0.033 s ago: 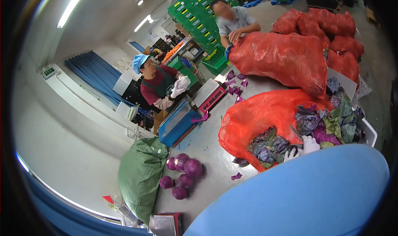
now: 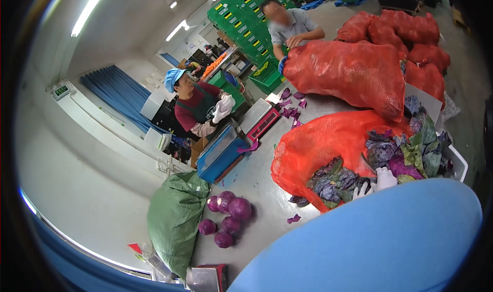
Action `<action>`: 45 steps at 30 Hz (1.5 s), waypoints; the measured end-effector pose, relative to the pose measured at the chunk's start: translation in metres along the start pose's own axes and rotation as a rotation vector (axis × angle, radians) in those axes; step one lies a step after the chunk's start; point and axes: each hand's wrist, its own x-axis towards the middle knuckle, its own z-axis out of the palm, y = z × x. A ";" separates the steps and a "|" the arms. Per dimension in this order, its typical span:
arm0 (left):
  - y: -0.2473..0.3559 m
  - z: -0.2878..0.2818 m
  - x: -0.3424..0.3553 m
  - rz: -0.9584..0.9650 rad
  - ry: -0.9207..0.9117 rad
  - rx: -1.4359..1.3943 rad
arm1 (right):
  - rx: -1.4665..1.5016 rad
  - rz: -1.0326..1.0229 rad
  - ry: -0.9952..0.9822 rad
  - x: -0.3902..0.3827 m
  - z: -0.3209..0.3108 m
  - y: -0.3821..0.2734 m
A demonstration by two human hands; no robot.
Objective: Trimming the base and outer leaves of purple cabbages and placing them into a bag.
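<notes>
My right hand (image 2: pixel 385 179), in a white glove, is closed round a knife (image 2: pixel 367 163) whose blade points up and to the left. Just left of it, my left hand (image 2: pixel 362 191), also gloved, lies with fingers curved against a dark red cabbage (image 2: pixel 367 181); the blue shape in front covers most of that cabbage and both wrists. Leafy red cabbages (image 2: pixel 331 181) spill from the mouth of a red mesh sack (image 2: pixel 318 138) beside my hands. Loose outer leaves (image 2: pixel 418 156) are heaped to the right.
Several trimmed red cabbages (image 2: pixel 240 209) rest on the metal table (image 2: pixel 262 189), near a green sack (image 2: pixel 174 215). A full red sack (image 2: pixel 349 74) lies beyond, with a co-worker (image 2: pixel 292 25) behind it. Another co-worker (image 2: pixel 192 102) stands by a blue box (image 2: pixel 221 151) and a scale (image 2: pixel 264 120).
</notes>
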 end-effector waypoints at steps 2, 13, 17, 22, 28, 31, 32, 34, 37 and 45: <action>-0.003 0.011 -0.003 0.006 0.075 -0.019 | -0.009 0.060 0.046 0.012 0.015 0.015; -0.050 0.050 -0.086 -0.275 0.449 -0.457 | 0.281 0.398 0.143 -0.012 0.076 0.143; -0.077 0.063 -0.081 -0.409 0.297 -0.567 | 0.140 0.337 0.197 -0.009 0.039 0.169; -0.070 0.033 -0.051 -0.556 0.369 -0.409 | 0.543 -0.153 0.270 -0.001 -0.054 0.015; -0.073 0.063 -0.059 -0.545 0.341 -0.524 | 0.408 -0.050 -0.175 -0.073 0.032 0.024; -0.072 0.064 -0.062 -0.556 0.327 -0.542 | 0.318 -0.087 -0.272 -0.072 0.036 0.023; -0.072 0.062 -0.062 -0.578 0.315 -0.537 | 0.276 -0.149 -0.268 -0.073 0.037 0.018; -0.068 0.057 -0.056 -0.613 0.297 -0.581 | 0.179 -0.200 -0.315 -0.076 0.042 0.016; -0.069 0.055 -0.060 -0.663 0.272 -0.629 | 0.094 -0.212 -0.314 -0.083 0.056 0.011; -0.064 0.071 -0.108 -0.677 0.412 -0.657 | 0.357 -0.370 -0.391 -0.090 0.028 0.001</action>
